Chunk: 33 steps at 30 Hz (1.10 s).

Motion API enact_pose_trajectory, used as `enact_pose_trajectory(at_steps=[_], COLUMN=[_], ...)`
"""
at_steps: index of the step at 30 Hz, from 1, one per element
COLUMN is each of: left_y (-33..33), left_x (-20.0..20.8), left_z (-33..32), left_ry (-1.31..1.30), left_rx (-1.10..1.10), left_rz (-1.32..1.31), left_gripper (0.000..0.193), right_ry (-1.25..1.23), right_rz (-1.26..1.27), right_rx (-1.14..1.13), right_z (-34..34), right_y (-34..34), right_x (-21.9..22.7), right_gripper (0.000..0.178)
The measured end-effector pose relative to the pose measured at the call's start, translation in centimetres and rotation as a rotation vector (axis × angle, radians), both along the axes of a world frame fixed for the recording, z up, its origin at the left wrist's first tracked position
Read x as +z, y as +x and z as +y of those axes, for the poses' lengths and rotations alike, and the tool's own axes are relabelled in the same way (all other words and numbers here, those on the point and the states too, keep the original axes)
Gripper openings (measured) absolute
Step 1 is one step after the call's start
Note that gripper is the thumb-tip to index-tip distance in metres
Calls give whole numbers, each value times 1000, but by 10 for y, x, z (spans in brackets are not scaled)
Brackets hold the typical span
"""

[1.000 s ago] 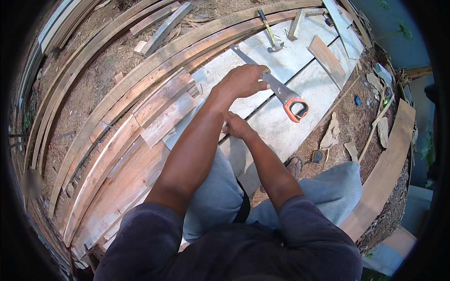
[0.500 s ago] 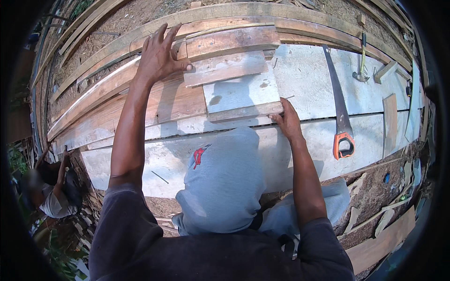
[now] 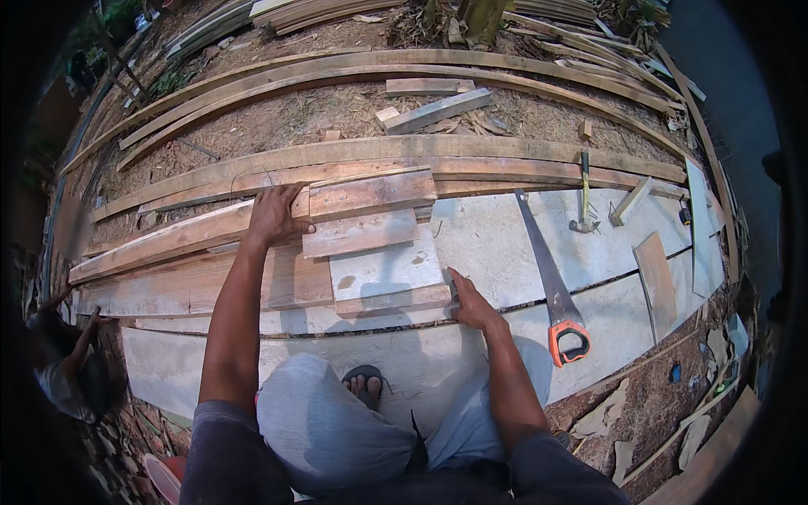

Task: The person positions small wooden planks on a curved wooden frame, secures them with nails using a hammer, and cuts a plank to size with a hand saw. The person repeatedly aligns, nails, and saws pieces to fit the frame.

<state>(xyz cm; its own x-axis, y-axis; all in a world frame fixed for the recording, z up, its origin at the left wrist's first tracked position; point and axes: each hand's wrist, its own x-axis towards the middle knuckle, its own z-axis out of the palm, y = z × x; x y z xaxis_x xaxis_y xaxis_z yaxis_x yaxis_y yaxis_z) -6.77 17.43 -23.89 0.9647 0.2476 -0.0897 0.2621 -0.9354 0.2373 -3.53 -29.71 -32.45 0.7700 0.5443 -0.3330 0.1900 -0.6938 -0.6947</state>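
Note:
My left hand (image 3: pixel 278 217) lies over a long wooden beam (image 3: pixel 189 242), its fingers curled over the far side. Its thumb points toward a short thick wood block (image 3: pixel 370 195). Below that block lies a short plank (image 3: pixel 360 235), and nearer me a white-topped board piece (image 3: pixel 387 271) with dark spots and a bare wood edge. My right hand (image 3: pixel 475 305) is beside the right end of this white-topped piece, its index finger stretched out and thumb apart. Whether it touches the piece I cannot tell. The pieces rest on wide boards (image 3: pixel 471 227) laid side by side.
To the right lie a handsaw (image 3: pixel 551 278) with an orange-black handle, a claw hammer (image 3: pixel 584 198) and a loose wood strip (image 3: pixel 656 282). Long timbers (image 3: pixel 379 150) run across the far side. Another person (image 3: pixel 71 362) crouches at the left. My sandalled foot (image 3: pixel 364 385) stands on the near boards.
My left hand has come down from a raised, spread pose onto the beam. My right hand has let go of the white-topped piece's right edge. The view has tilted farther out.

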Motion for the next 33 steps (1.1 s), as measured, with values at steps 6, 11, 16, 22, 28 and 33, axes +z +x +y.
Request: enact_pose_trajectory(at_steps=[6,11,16,22,28,33], left_y=[8,-5,-29,-52,-52,-53], left_x=[-1,20,29,31,29,27], left_z=[-5,-20,-33,-41,-43,-39], left_ry=[-20,-57,8,11,22,20], left_rx=[33,82,33,20,-24,-35], left_rz=[-22,19,-66,-31,18,14], left_gripper=[111,108,108,108,107,104], right_ry=[-55,-62,-281,-473,-602,-452], right_rz=[-105,-552,-723,-734,-833,-1021], right_rx=[-71,51,101,161,109,194], right_z=[16,133,231,262,253,248], right_y=[151,298,395,425,431,415], right_x=[27,7,-27,-58,-64,-48], right_gripper=[63,63,61,70,66,55])
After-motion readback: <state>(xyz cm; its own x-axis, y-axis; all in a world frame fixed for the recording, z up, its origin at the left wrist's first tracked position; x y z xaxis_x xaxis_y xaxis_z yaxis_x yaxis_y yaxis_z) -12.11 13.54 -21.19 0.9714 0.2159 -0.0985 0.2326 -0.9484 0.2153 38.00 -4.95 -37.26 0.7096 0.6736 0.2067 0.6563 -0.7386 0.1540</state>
